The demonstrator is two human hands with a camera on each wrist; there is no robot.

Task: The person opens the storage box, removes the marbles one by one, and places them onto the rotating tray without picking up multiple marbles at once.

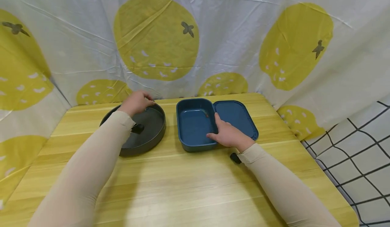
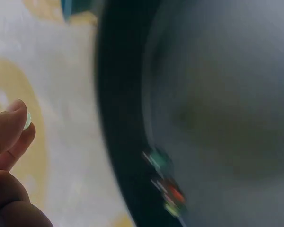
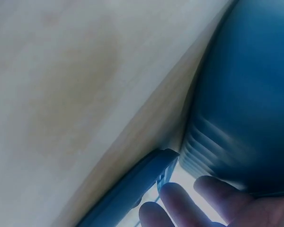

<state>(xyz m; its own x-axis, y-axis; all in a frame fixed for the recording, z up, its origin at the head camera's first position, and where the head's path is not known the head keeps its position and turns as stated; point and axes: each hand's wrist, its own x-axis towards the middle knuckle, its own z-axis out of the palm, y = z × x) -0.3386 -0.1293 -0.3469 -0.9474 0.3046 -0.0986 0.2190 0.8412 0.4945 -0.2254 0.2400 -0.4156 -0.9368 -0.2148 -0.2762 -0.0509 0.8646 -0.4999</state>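
My left hand [image 1: 137,102] is over the far side of a round dark pan [image 1: 152,127]. In the left wrist view, its thumb and forefinger pinch a small pale-green piece [image 2: 27,120], mostly hidden by the fingertips. Small coloured pieces [image 2: 173,193], blurred, lie along the pan's inner edge. A deep blue rectangular food container [image 1: 195,127] stands right of the pan, with a few tiny reddish pieces [image 1: 206,114] at its far right corner. My right hand [image 1: 228,133] holds the container's right wall, thumb over the inside and other fingers outside.
A flat blue lid [image 1: 236,118] lies right of the container, close against it. The wooden table [image 1: 182,186] ends at a hanging cloth [image 1: 225,34] with yellow fruit prints behind. A black grid-patterned cloth [image 1: 359,152] hangs at the right.
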